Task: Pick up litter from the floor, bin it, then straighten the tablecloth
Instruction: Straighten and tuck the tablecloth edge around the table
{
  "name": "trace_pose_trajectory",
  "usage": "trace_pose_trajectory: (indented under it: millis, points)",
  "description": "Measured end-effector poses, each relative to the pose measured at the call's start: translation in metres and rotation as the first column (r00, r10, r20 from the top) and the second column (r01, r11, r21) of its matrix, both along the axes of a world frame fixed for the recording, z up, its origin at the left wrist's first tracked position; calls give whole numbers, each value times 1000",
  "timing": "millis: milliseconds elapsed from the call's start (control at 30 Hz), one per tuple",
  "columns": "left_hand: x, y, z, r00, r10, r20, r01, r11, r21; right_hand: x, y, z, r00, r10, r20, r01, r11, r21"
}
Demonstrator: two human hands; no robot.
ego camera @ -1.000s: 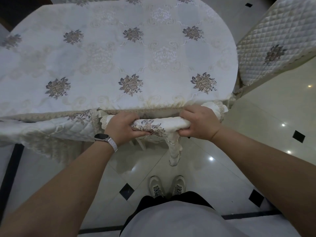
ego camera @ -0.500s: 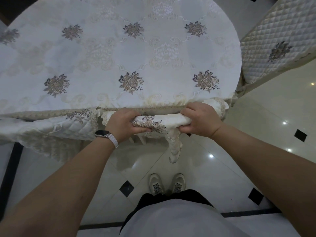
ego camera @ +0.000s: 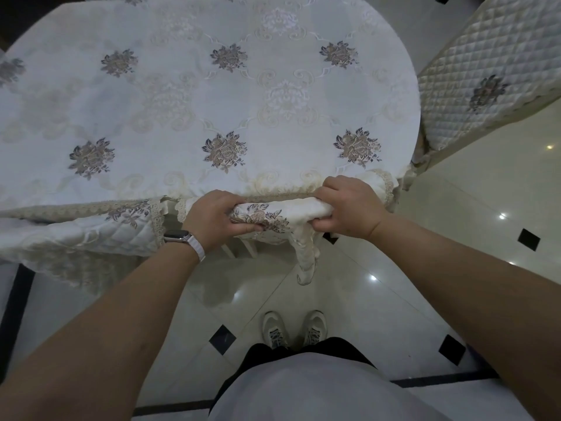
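A white tablecloth [ego camera: 188, 110] with brown flower motifs and a lace hem lies flat over the oval table. At its near edge stands a chair back in a padded cream cover [ego camera: 288, 211] with a flower motif. A fabric tie [ego camera: 306, 256] hangs down from the cover. My left hand [ego camera: 212, 220], with a watch on the wrist, grips the left end of the cover. My right hand [ego camera: 346, 208] grips the right end. No litter shows on the floor.
A second covered chair [ego camera: 79, 235] sits at the table's near left, and a quilted chair [ego camera: 485, 74] stands at the far right. Glossy pale floor tiles [ego camera: 455, 208] with black diamond insets lie below. My shoes [ego camera: 294, 328] are just behind the gripped chair.
Both hands keep the same grip on the chair cover. The view has shifted slightly, with the table a little lower in frame.
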State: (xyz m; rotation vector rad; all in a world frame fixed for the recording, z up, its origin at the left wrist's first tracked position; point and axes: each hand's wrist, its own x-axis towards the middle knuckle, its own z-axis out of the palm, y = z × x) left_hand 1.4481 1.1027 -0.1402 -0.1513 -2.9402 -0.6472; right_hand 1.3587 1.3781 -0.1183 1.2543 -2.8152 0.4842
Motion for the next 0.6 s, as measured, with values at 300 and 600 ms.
trace_pose_trajectory:
  millis: [300,600]
  points:
    - [23,-5,13,995,70,66,-69,997,-13,12,-10,7,995,92,38,-95,991,93]
    - [58,-84,17,961,276,-14,-273,939,-210,36,-78,8,988,152,-16,-146,973,181]
